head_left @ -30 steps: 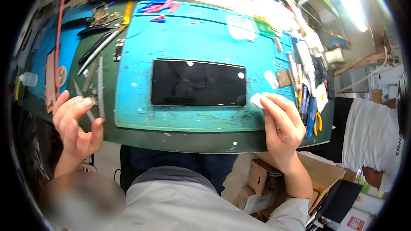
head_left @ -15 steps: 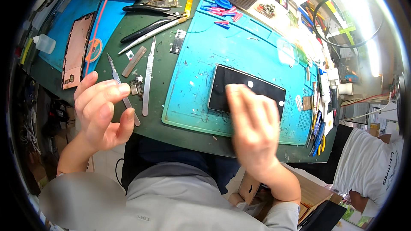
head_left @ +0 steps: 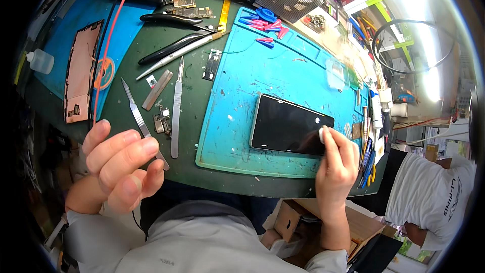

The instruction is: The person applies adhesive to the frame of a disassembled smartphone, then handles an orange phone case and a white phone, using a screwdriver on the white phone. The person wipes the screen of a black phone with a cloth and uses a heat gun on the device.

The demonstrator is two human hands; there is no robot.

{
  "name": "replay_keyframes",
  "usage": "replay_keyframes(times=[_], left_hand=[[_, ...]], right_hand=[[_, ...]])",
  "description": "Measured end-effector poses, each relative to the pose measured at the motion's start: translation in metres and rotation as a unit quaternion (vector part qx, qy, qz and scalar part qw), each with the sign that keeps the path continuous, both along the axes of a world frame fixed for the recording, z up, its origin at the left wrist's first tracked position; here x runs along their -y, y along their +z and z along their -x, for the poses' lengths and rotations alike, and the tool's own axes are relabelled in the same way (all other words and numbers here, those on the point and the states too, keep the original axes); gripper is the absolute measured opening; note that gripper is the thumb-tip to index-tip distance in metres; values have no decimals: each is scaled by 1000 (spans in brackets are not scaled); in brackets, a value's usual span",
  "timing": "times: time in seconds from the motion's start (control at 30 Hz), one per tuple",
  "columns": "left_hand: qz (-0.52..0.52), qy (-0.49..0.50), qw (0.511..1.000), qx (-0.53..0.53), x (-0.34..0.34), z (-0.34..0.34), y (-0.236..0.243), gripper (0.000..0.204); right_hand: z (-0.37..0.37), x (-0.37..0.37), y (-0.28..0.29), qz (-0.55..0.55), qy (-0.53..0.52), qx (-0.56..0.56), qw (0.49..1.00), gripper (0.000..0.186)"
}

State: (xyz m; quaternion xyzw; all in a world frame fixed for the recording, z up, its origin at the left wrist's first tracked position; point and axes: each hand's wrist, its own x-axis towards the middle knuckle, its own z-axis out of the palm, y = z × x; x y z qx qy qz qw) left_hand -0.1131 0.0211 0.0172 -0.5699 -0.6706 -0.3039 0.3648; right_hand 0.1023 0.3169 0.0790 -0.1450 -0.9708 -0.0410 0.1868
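A smartphone (head_left: 288,126) with a black screen and light frame lies face up on the blue repair mat (head_left: 227,144). At its right end, my right hand (head_left: 337,167) pinches a small white piece (head_left: 322,134) between thumb and fingertips, right against the screen. What the piece is made of I cannot make out. A whitish spot (head_left: 317,120) shows on the glass just above it. My left hand (head_left: 124,164) hovers palm up at the left, fingers loosely bent and apart, holding nothing. Nearest to it are a metal scalpel handle with a blade (head_left: 139,114) and small metal phone parts (head_left: 162,121).
A second scalpel (head_left: 177,111), black-handled pliers (head_left: 172,48) and circuit boards (head_left: 189,13) lie left of the mat. A pink phone panel (head_left: 81,76) is farther left, beside red and black cables. Tools (head_left: 371,156) crowd the right edge. A person in white (head_left: 429,192) is at the right.
My right hand has moved right across the phone to its right end, uncovering most of the screen. My left hand has shifted slightly down. The whole view has tilted a little.
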Motion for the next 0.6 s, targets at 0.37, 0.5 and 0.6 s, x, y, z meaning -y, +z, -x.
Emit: replay_keyframes(times=[0.37, 0.5, 0.6], left_hand=[[-16, 17, 1000, 8, 1, 0, -3, 50], [-75, 33, 997, 4, -7, -5, -15, 48], [-86, 41, 995, 10, -8, -9, -16, 47]], right_hand=[[61, 36, 15, 151, 418, 19, 895, 32], [27, 0, 22, 111, 152, -37, 981, 38], [17, -14, 4, 55, 37, 17, 998, 39]])
